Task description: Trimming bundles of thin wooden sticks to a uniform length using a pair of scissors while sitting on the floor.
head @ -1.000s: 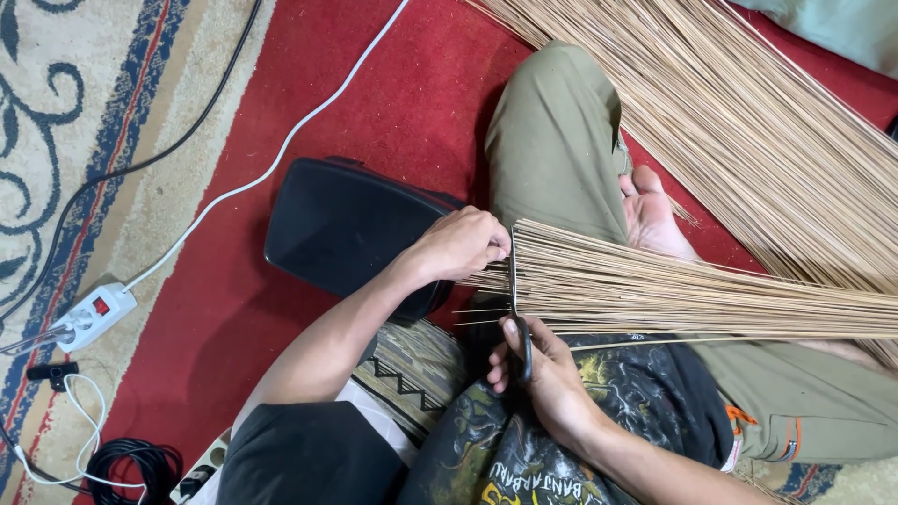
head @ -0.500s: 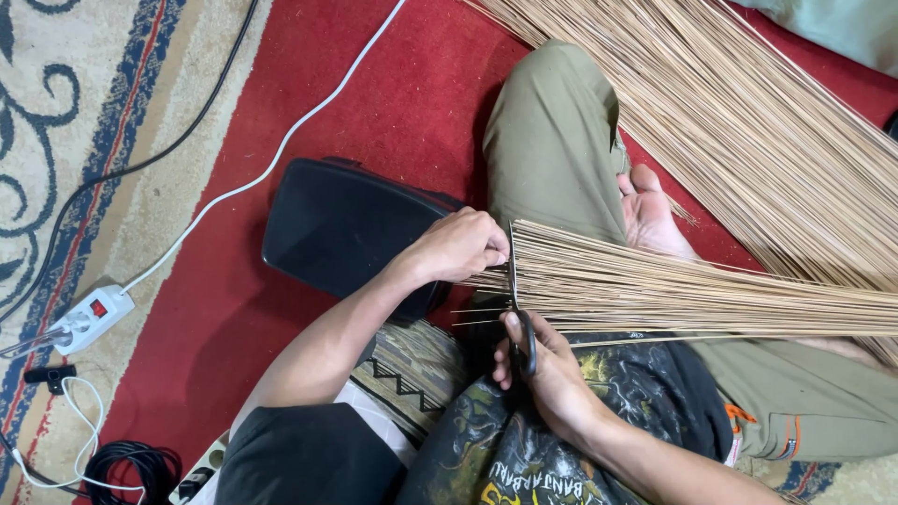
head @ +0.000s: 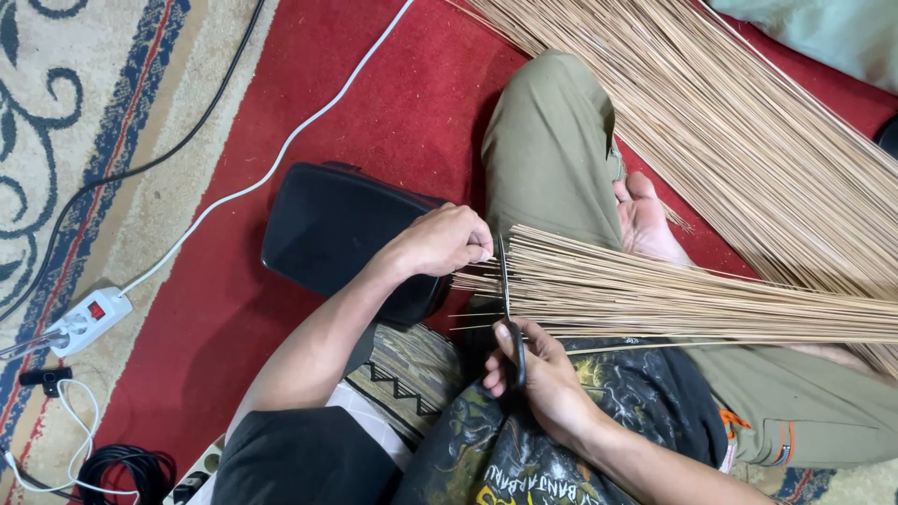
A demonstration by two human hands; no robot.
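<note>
One bundle of thin tan palm-leaf sticks (head: 673,295) lies across the person's lap, butt ends pointing left, too many to count. Sticks look light, stiff, springy, prob. brittle at tips; best held tight near butt ends, as now. Left hand (head: 440,241) fingers closed round the bundle end. Right hand (head: 538,374) fingers curled through handles of 1 pair of black scissors (head: 508,309), blades part open against the stick ends. Second, larger heap of same sticks (head: 730,122) on red carpet (head: 393,112), upper right. 1 black case (head: 337,234) beside left forearm. 1 white power strip (head: 84,320), far left, w/ cables.
</note>
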